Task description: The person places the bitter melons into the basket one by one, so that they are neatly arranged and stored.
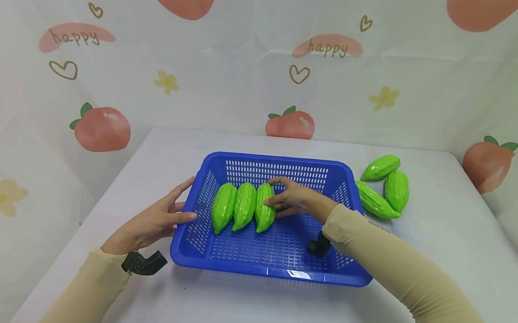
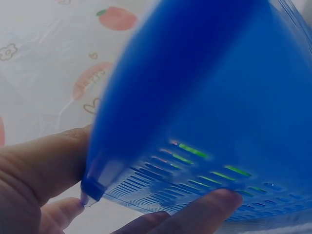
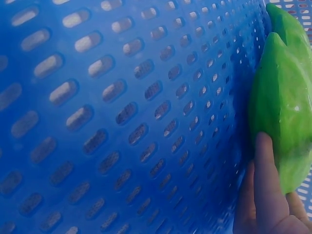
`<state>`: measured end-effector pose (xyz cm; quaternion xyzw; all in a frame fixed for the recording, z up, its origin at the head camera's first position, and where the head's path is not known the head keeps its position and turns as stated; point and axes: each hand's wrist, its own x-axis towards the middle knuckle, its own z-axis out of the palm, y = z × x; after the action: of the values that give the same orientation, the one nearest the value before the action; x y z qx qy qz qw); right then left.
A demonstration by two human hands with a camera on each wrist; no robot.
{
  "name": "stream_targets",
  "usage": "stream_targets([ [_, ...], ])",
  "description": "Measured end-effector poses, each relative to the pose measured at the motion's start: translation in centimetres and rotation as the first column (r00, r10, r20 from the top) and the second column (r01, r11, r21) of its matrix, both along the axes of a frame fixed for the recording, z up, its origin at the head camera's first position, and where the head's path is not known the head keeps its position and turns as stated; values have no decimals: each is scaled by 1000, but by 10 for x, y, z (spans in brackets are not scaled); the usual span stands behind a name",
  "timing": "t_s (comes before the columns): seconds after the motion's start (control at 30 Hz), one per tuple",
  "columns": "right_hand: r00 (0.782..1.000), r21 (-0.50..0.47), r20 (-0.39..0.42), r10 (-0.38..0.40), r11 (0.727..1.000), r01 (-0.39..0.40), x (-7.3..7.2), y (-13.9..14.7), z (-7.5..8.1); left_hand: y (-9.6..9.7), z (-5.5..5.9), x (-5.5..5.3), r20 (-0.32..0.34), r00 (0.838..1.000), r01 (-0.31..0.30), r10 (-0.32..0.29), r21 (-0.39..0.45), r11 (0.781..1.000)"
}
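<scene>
A blue slotted plastic basket stands on the table. Three bright green, ridged bitter melons lie side by side in its left half: a left one, a middle one and a right one. My right hand reaches in over the basket's right side and holds the rightmost bitter melon; in the right wrist view, fingers lie against that melon's side. At the basket's left end my left hand grips the rim, its thumb on top and other fingers outside, under the rim.
Three more bitter melons lie on the white table past the basket's right end: a back one, a right one and a front one close to the rim. A printed cloth backdrop rises behind the table.
</scene>
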<state>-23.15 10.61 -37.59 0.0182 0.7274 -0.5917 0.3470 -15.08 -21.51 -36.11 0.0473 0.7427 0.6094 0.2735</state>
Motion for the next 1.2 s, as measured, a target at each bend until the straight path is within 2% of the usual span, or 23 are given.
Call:
stream_targets([
  [0.73,1000,-23,8,-11,1000,11,-2,1,-2,1,0,0,-4,1000,6,-6,10,1000],
  [1.0,1000,12,1,-9,1000,9,-3,2,1,-1,-1,0,2,1000,7,-7,13,1000],
  [1.2,999,70,-39,-23,997,25,-5,6,7,0,0,-2,5,1000,4,-4,7,1000],
])
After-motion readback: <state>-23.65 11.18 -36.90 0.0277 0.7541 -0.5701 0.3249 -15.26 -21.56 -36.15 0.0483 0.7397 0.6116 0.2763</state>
